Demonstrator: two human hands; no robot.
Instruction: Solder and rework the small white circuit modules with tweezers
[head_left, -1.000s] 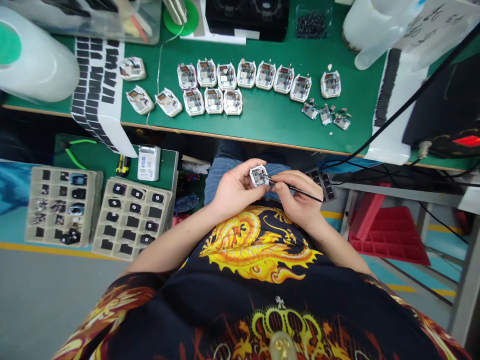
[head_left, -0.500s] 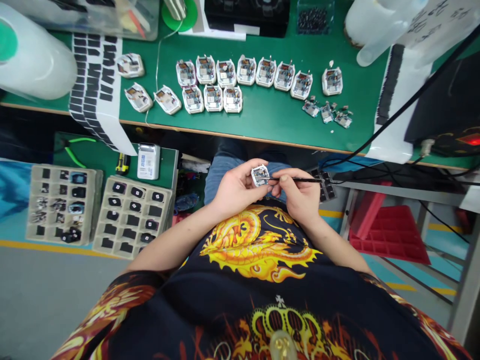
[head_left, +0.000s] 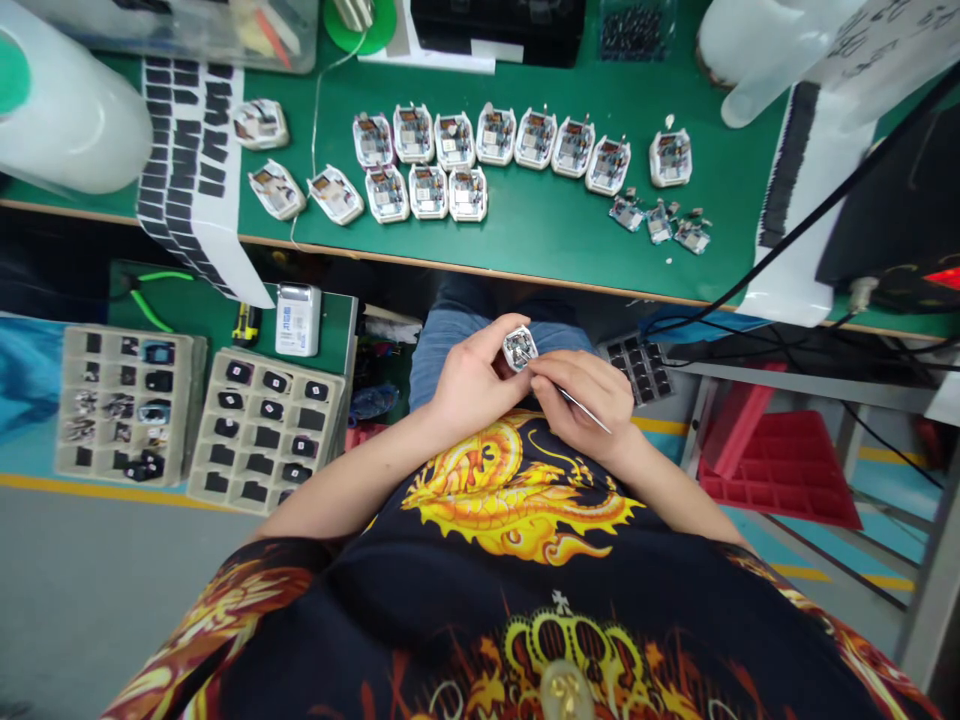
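My left hand (head_left: 478,385) grips a small white watch-like case (head_left: 520,347) between thumb and fingers, its open side with the circuitry facing up. My right hand (head_left: 589,395) is closed around a thin metal tool (head_left: 581,408), whose lower end points down and right past the palm. The right fingertips meet the case's lower right edge, and they hide the tool's other end. Both hands are over my lap, below the bench edge. On the green bench (head_left: 540,235) stand rows of similar white cases (head_left: 429,190), with loose circuit boards (head_left: 660,222) to their right.
Two compartment trays (head_left: 244,440) (head_left: 67,400) with small parts lie at the lower left, near a yellow cutter (head_left: 246,325) and green-handled pliers (head_left: 150,308). A black cable (head_left: 795,240) crosses the right side. A red tray (head_left: 780,465) is lower right.
My right hand has turned and its fingers now reach the case's edge. The tool has swung from nearly level to slanting down right. The case has tilted a little in my left hand.
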